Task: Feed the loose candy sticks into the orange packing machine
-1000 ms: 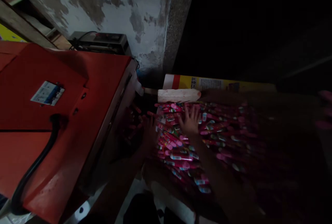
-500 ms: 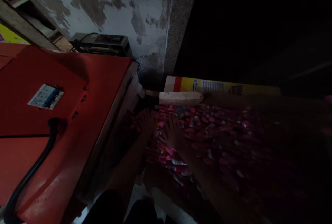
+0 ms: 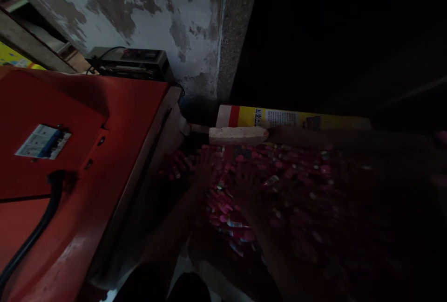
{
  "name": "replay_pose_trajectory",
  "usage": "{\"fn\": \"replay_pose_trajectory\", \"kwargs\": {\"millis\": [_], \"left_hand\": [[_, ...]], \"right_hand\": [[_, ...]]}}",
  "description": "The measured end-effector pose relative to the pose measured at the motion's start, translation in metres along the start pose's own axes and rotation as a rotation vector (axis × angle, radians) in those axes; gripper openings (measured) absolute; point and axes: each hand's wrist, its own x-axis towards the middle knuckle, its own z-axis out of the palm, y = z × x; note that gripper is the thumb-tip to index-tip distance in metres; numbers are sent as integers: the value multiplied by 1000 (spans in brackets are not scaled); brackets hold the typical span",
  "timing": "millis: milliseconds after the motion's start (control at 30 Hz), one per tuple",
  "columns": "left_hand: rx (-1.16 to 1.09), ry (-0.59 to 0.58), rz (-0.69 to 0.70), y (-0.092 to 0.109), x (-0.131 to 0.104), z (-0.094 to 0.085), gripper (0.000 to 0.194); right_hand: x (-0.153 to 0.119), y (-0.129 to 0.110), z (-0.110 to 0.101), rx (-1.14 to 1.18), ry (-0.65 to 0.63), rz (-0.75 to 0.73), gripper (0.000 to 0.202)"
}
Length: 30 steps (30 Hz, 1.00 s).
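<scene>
A wide heap of small, slim pink pieces (image 3: 223,202), some with white labels, lies in dim light; their exact kind is hard to make out. At the heap's left end my left hand (image 3: 203,171) rests with fingers spread, and several of the pieces lie just left of it. My right hand (image 3: 244,185) lies palm down on the pile, a little to the right, its fingers apart. Neither hand appears to grip anything, though shadow hides what is under the palms.
A red machine (image 3: 132,115) with a black hose (image 3: 52,209) stands at left. Behind the heap runs a rough wooden bar (image 3: 237,135), with a yellow printed carton (image 3: 279,118) beyond. A grey box with cables (image 3: 129,62) sits by the peeling wall (image 3: 157,17).
My right hand has shifted slightly right over the pieces, away from my left hand. More pieces show left of my left hand. The camera view has moved a little.
</scene>
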Motion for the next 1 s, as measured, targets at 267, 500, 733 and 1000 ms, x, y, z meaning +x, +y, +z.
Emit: {"fn": "replay_pose_trajectory", "kwargs": {"millis": [267, 500, 733, 1000], "left_hand": [[82, 14, -109, -26, -73, -4, 49], [30, 5, -59, 5, -95, -15, 55], [29, -35, -155, 15, -80, -21, 55], [-136, -24, -53, 2, -96, -17, 54]], "right_hand": [[-6, -61, 1, 172, -82, -1, 71], [-5, -50, -6, 169, -100, 34, 67], [-42, 12, -26, 67, -30, -9, 70], [-43, -31, -8, 25, -131, -24, 70]]}}
